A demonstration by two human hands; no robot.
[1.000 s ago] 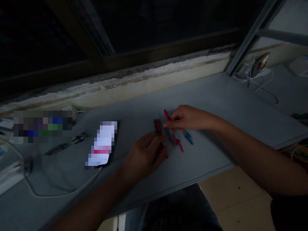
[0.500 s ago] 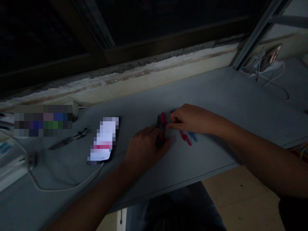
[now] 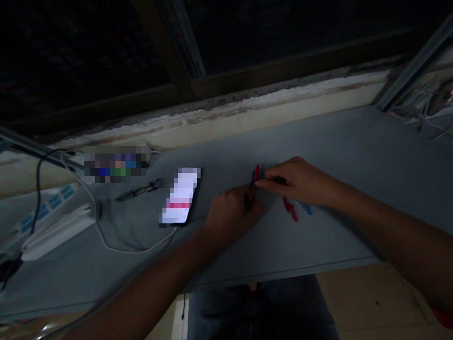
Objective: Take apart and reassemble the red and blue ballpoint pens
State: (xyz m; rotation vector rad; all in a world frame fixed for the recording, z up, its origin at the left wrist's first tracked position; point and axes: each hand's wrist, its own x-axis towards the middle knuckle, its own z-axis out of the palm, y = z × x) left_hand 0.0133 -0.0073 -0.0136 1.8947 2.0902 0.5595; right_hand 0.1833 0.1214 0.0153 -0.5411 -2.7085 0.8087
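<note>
Over the desk, my left hand (image 3: 233,208) is closed, its fingers curled around the lower part of a red pen (image 3: 256,172). A dark pen (image 3: 253,178) stands close against it, partly hidden by that hand. My right hand (image 3: 290,179) is bent with its fingers curled, and its thumb tip reaches the side of the red pen. What lies inside its fingers is hidden. Beneath the right hand, the ends of another red pen (image 3: 290,210) and a blue pen (image 3: 306,208) stick out onto the desk.
Left of my hands lies a lit phone (image 3: 180,198) with a white cable (image 3: 123,250). A black pen (image 3: 138,190) rests beyond it, near a blurred-out item (image 3: 116,163). A white power strip (image 3: 58,231) sits at far left. A window ledge (image 3: 226,106) runs behind the desk (image 3: 336,137).
The view has shifted left, so things appear farther right. Both hands stay close together at the pens. The upright red and dark pens now appear closer together.
</note>
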